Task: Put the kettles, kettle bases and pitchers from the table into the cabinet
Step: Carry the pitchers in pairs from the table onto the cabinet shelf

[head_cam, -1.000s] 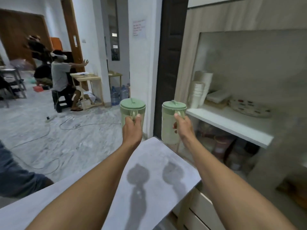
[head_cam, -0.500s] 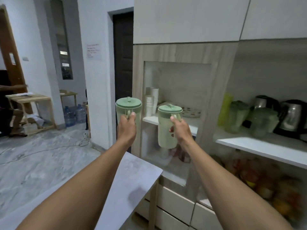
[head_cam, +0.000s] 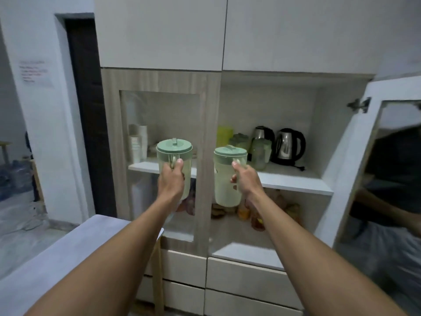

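Note:
My left hand (head_cam: 170, 181) grips the handle of a pale green pitcher (head_cam: 174, 153) with a green lid, held upright in front of the closed glass door. In my right hand (head_cam: 246, 179) is a second green-lidded pitcher (head_cam: 227, 179), gripped by its handle and held before the open right compartment of the cabinet (head_cam: 296, 181). On that compartment's white shelf stand two steel kettles (head_cam: 288, 144) with black handles, a few green pitchers (head_cam: 262, 151) and a yellow-green one (head_cam: 224, 133).
The right cabinet door (head_cam: 373, 156) hangs open at the right, mirroring me. The left glass door (head_cam: 205, 156) is closed over stacked cups (head_cam: 136, 144). Food packets lie on the lower shelf. A grey table (head_cam: 68, 247) stands at lower left. Drawers sit below.
My view has swung right from the room to face the cabinet. Both pitchers stay in my hands and are now closer to the shelf.

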